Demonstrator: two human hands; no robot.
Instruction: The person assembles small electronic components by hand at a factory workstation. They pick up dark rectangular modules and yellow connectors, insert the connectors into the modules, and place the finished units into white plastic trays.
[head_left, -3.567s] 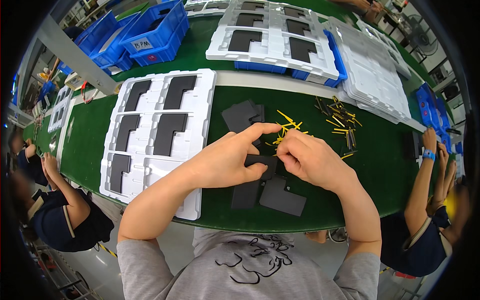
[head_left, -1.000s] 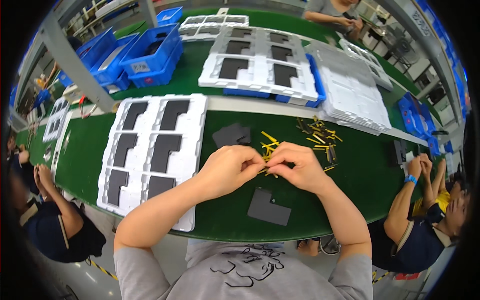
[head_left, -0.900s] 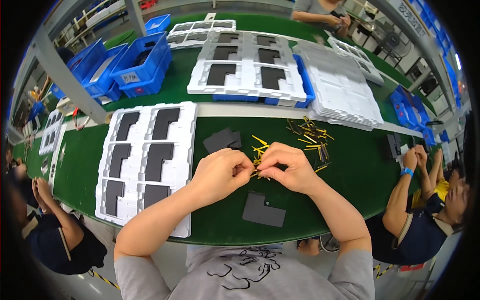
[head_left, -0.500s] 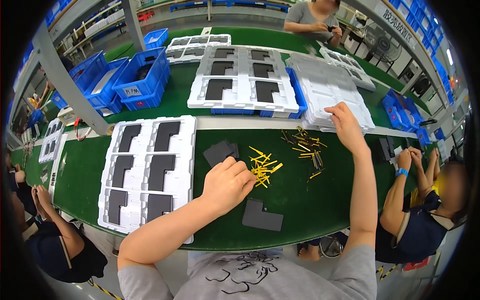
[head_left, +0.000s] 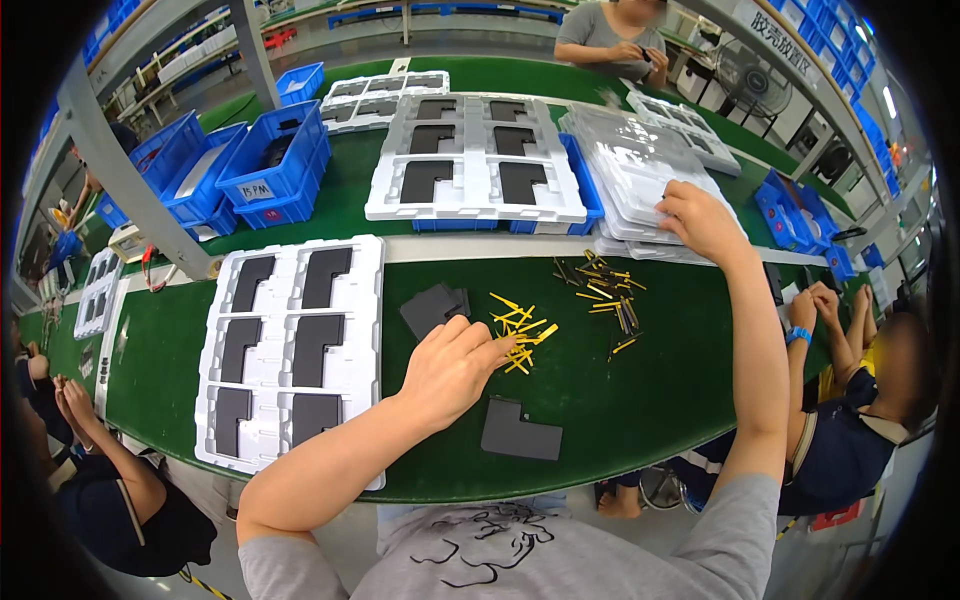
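Note:
My left hand (head_left: 447,370) has its fingers pinched together at the edge of a pile of yellow strips (head_left: 520,328); whatever is between the fingertips is hidden. Out to the right, my right hand (head_left: 706,224) is closed on the near edge of the top translucent plastic tray (head_left: 625,165) of a stack. Dark L-shaped pieces (head_left: 433,312) lie overlapped behind my left hand, and a single dark grey L-shaped piece (head_left: 522,432) lies flat nearer me. Black and yellow strips (head_left: 605,290) form a second pile between the hands.
Left on the green table, a white tray (head_left: 285,375) holds several dark L-shaped pieces. A similar filled tray (head_left: 475,180) rests on blue bins ahead. Blue bins (head_left: 262,180) stand far left, beside a metal post (head_left: 130,160). Co-workers sit on both sides and opposite.
My right hand has moved onto the tray edge, and the top tray looks raised and shifted on its stack. My left hand stays by the yellow strips. The view has turned slightly.

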